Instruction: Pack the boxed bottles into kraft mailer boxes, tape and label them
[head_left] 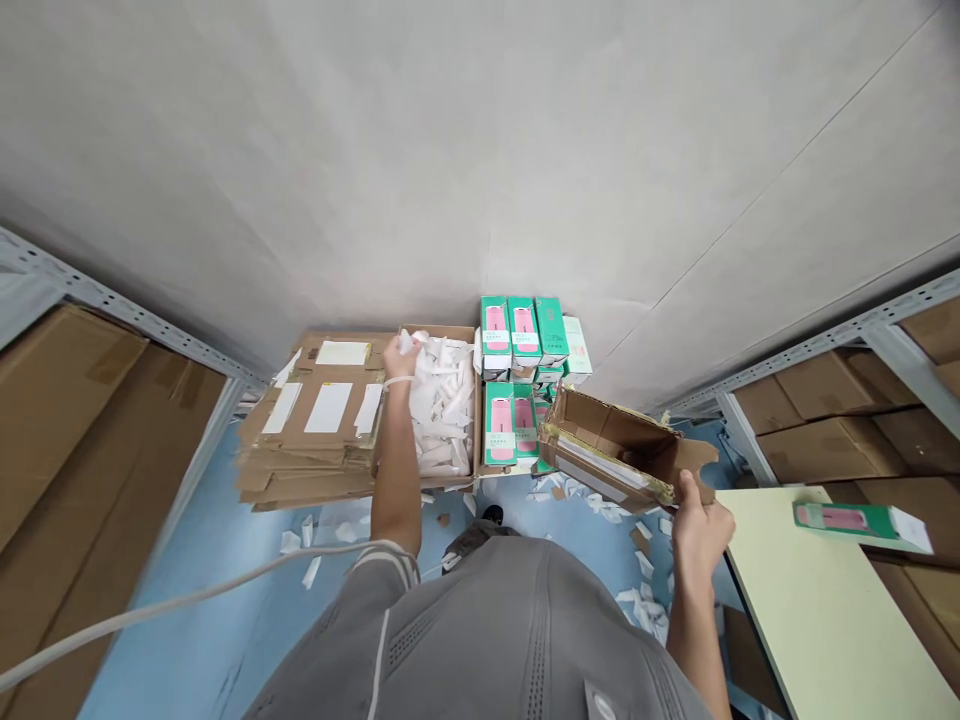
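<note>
Meanwhile, the left grip (400, 357) is pinched shut on white paper scraps (442, 405) inside a cardboard carton (477, 400), while the right grip (697, 530) clamps a torn cardboard box (615, 450) by its edge, just beside green-and-pink product boxes (510, 420).

The left hand (400, 357) lies among white paper scraps (442, 400), its grip hidden.

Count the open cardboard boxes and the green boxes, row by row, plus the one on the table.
Cardboard box of paper scraps: 1
Cardboard box in right hand: 1
Green boxes, back row: 3
Green boxes, front row: 2
Green box on table: 1
Total: 8
Not counted: partly hidden boxes between rows.
</note>
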